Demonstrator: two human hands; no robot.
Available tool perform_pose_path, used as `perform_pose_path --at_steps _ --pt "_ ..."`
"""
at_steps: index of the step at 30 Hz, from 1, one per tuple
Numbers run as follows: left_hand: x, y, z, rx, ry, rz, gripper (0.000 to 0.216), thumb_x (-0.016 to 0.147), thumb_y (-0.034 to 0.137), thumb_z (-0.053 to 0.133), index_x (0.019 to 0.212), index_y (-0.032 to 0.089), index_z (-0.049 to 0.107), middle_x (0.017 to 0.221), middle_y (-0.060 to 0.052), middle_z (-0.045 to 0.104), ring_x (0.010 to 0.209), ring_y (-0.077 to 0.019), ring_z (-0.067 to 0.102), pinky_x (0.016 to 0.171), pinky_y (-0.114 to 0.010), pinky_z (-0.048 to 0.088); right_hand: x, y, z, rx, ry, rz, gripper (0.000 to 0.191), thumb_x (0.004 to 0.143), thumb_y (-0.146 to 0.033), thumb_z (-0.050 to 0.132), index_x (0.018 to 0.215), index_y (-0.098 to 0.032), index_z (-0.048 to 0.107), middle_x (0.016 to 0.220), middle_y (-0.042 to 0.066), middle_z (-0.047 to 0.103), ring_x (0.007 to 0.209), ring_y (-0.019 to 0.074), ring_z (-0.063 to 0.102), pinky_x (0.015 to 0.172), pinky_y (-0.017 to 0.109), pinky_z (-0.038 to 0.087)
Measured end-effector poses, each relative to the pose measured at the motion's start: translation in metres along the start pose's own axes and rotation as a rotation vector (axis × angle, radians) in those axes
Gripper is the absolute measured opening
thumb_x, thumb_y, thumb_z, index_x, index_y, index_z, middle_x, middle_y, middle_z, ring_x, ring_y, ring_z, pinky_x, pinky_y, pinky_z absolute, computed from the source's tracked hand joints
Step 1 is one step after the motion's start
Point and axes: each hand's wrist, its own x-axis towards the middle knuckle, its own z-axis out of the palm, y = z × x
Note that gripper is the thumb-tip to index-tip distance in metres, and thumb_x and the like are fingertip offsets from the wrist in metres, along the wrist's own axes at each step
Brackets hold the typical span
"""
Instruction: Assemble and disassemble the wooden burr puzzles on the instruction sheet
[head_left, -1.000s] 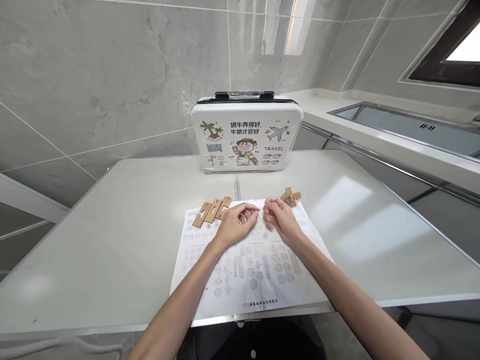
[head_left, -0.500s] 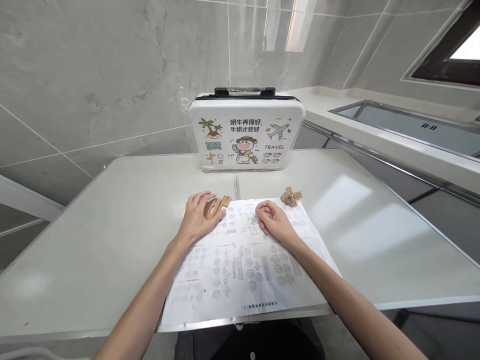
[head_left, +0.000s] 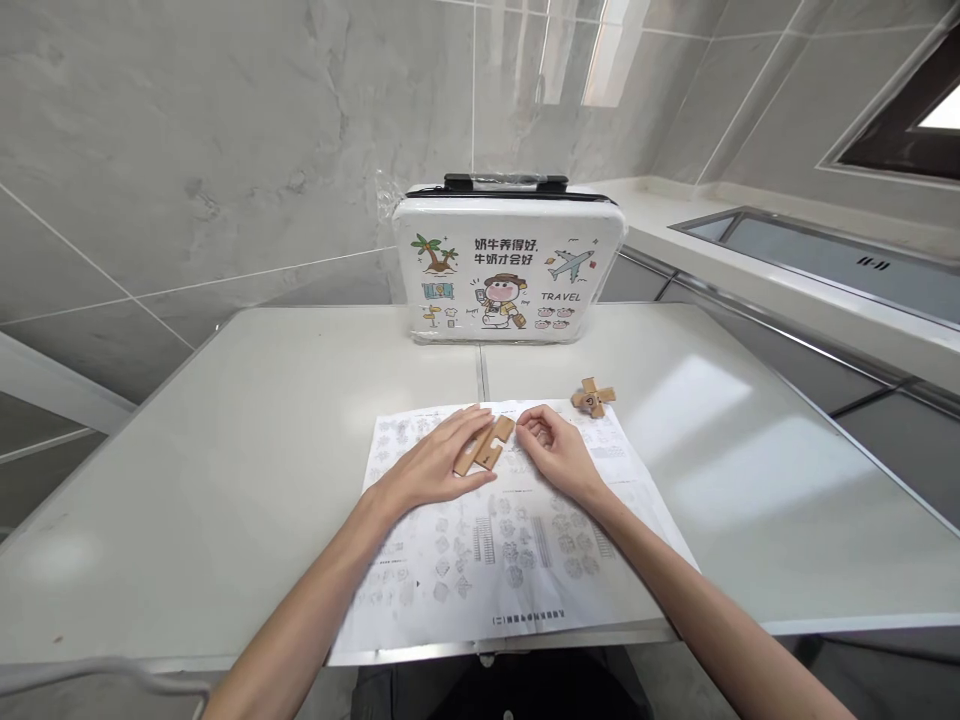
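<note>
My left hand (head_left: pixel 439 462) lies over the printed sheet with its fingers stretched out and the thumb apart. Flat wooden puzzle pieces (head_left: pixel 495 440) with cut-out notches lie side by side between its fingers and thumb, touched by the hand and partly covered by it. Just right of them rests my right hand (head_left: pixel 553 452), its fingers curled in and its fingertips close to the end of the nearer piece; nothing shows in it. Beyond that hand, an assembled wooden cross-shaped puzzle (head_left: pixel 592 398) sits at the sheet's far right corner.
Under both hands, the paper sheet (head_left: pixel 480 590) of small printed diagrams reaches the front edge of the white folding table (head_left: pixel 225 480). A plastic-wrapped white case (head_left: pixel 510 260) with cartoon prints stands at the back. To the right runs a counter (head_left: pixel 787 265) with a dark glass panel.
My left hand has slid right with the wooden pieces, which now lie close to my right hand. The right hand stays curled in nearly the same spot. The view has shifted slightly.
</note>
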Motion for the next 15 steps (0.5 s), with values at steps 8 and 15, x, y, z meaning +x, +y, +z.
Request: perform_pose_path --at_steps 8,15 --pt "0.002 -0.004 -0.009 0.244 0.304 -0.137 0.023 0.105 0.043 0.055 0.098 0.022 0.063 0.100 -0.008 0.071 0.095 -0.0265 0.065 0.090 -0.044 0.050 0.002 0.011 -0.004 -0.314 -0.057 -0.229 0.021 0.097 -0.029 0.065 0.118 -0.027 0.063 0.120 0.010 0.064 0.115 0.0308 0.061 0.099 0.048 0.051" --pt "0.002 -0.006 -0.011 0.343 0.253 -0.174 0.039 0.093 0.054 0.068 0.073 0.024 0.052 0.075 -0.003 0.067 0.078 -0.0239 0.059 0.079 -0.042 0.043 0.000 0.007 -0.010 -0.401 -0.201 -0.317 0.034 0.094 -0.018 0.063 0.126 -0.029 0.063 0.129 0.010 0.066 0.125 0.0333 0.058 0.108 0.053 0.047"
